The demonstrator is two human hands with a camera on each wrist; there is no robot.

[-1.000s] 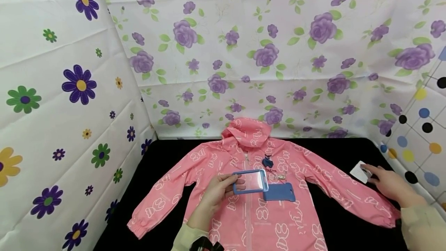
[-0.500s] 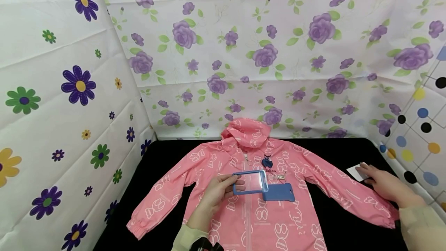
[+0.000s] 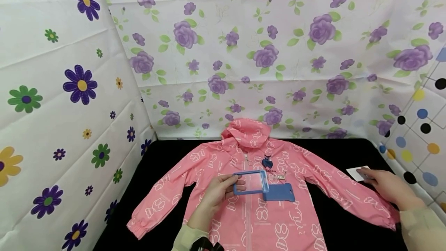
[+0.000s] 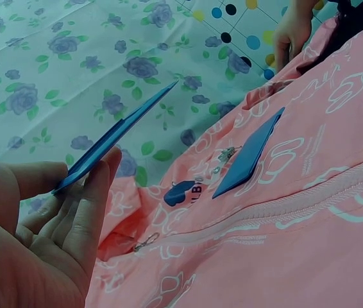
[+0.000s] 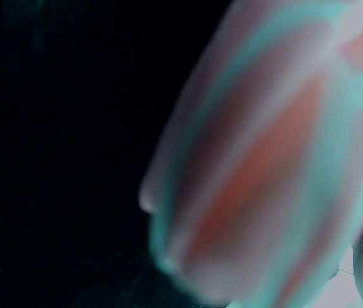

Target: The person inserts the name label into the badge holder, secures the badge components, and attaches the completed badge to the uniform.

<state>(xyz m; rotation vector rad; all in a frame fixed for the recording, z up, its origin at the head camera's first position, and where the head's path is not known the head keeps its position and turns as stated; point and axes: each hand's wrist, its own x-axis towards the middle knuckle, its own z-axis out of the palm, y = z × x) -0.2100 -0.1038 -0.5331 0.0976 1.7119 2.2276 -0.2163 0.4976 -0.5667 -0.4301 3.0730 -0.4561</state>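
My left hand [image 3: 217, 193] pinches a blue card-holder frame [image 3: 265, 181] by its left end, above a pink hooded jacket [image 3: 299, 212]. In the left wrist view the frame [image 4: 114, 135] shows edge-on, tilted up between thumb and fingers. A flat blue card-holder piece [image 3: 278, 193] lies on the jacket's chest, partly behind the frame's right end. Just above it is a small metal clip [image 3: 280, 177]. Beyond the jacket's right sleeve, my right hand [image 3: 386, 185] grips the near edge of a white card [image 3: 355, 172]; its fingertips are partly hidden.
The jacket lies spread on a black cloth [image 3: 334, 150], both sleeves outstretched. Patterned fabric walls stand at the left [image 3: 62, 127], back [image 3: 244, 49] and right [image 3: 418, 127]. A blurred pink sleeve [image 5: 252, 167] fills much of the right wrist view.
The white card at my right hand has turned and shifted slightly to the left, and the fingers have closed in at its edge. My left hand and the frame have stayed almost still.
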